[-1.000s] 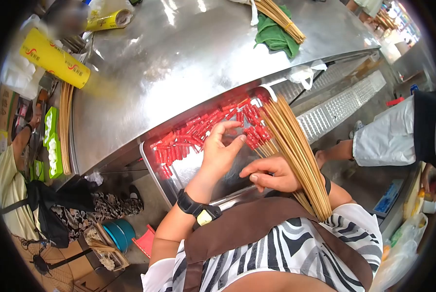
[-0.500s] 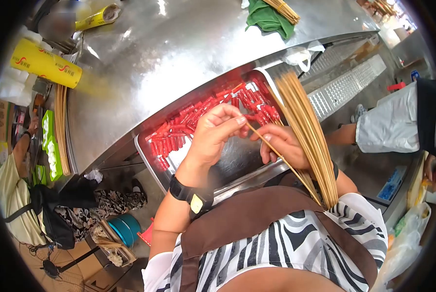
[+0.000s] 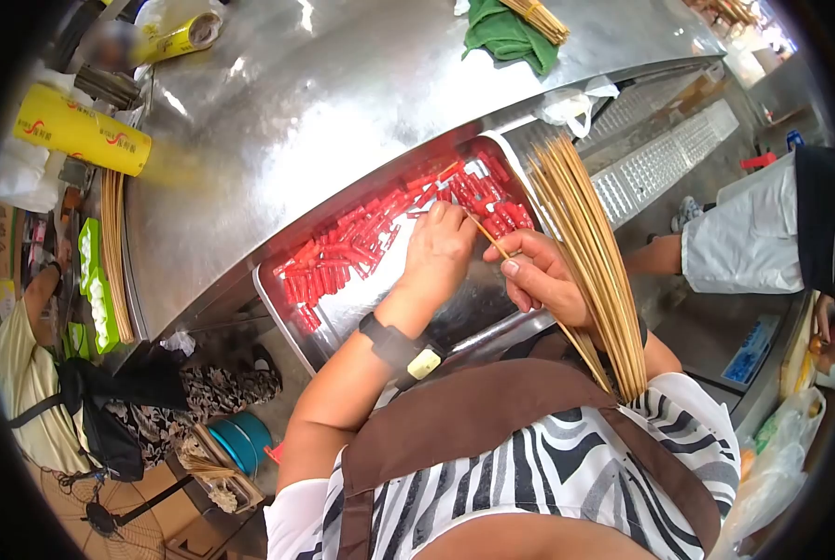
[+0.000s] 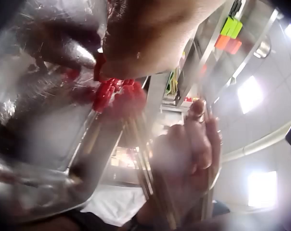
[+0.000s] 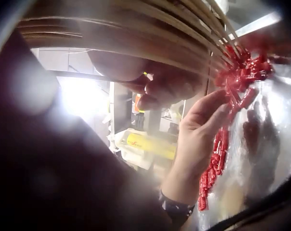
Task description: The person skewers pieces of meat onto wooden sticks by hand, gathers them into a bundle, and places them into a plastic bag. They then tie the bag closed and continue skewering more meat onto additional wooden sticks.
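Observation:
My left hand (image 3: 439, 250) reaches over the steel tray (image 3: 350, 315), fingertips pinching a red piece (image 4: 100, 66) in the left wrist view. Several short red pieces (image 3: 347, 245) lie in the tray's far half. My right hand (image 3: 550, 280) pinches a thin stick (image 3: 492, 241) between thumb and fingers, its tip close to the left fingertips. A large bundle of wooden sticks (image 3: 597, 252) rests along the right hand and forearm. In the right wrist view the left hand (image 5: 196, 137) is bent at the red pieces (image 5: 241, 77), below the sticks.
A steel table (image 3: 250, 168) borders the tray's far side. On it are a green cloth (image 3: 506, 35) with sticks and yellow rolls (image 3: 82, 131) at the left. A person in white shorts (image 3: 739, 229) stands at the right, another (image 3: 35, 373) at the left.
My left hand has moved rightward, with its fingers now turned down at the red pieces. My right hand, which had its index finger extended, now pinches a single stick.

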Demonstrator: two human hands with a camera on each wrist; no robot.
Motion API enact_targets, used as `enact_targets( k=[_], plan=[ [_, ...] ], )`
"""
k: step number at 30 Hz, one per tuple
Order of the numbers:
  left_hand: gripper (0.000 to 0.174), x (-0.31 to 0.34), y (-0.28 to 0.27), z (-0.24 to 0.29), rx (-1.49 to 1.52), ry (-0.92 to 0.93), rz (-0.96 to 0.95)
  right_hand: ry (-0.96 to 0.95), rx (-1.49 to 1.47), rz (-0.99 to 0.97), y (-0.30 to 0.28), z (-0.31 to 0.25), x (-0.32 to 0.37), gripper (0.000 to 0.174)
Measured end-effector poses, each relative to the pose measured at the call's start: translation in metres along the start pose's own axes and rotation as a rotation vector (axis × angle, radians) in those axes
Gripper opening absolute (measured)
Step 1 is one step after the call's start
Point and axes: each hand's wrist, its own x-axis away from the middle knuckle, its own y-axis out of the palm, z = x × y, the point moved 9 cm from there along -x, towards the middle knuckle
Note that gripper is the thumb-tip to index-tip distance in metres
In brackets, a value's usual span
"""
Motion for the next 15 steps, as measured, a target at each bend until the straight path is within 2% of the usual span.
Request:
enact_targets(
  k=[4,6,7,9,10,11,13,15],
  plan=[
    [0.024,0.006,0.007,-0.005,-0.053,-0.056,-0.099,0.033,-0.002,0.001,-0.001,0.005,0.000,0.022],
    [0.023,0.015,-0.003,-0.032,0.303,-0.385,-0.064,0.043,0.017,-0.009,-0.001,0.005,-0.001,0.023],
    [0.023,0.017,-0.007,-0.036,0.298,-0.387,-0.065,0.066,0.056,-0.027,0.001,0.006,-0.001,0.024],
    [0.026,0.036,0.005,-0.059,1.437,-0.791,0.118,0.088,0.096,-0.056,0.006,0.008,-0.001,0.025],
    [0.032,0.040,-0.001,-0.059,1.567,-0.835,0.140,0.086,0.093,-0.064,0.009,0.009,-0.002,0.027],
    [0.032,0.041,-0.006,-0.061,1.561,-0.835,0.150,0.085,0.091,-0.073,0.013,0.010,-0.003,0.029],
    [0.031,0.044,-0.009,-0.058,1.835,-0.851,0.212,0.094,0.064,-0.097,0.019,0.011,-0.003,0.032],
    [0.031,0.045,-0.012,-0.055,1.845,-0.874,0.213,0.099,0.102,-0.109,0.023,0.009,-0.001,0.032]
  ],
)
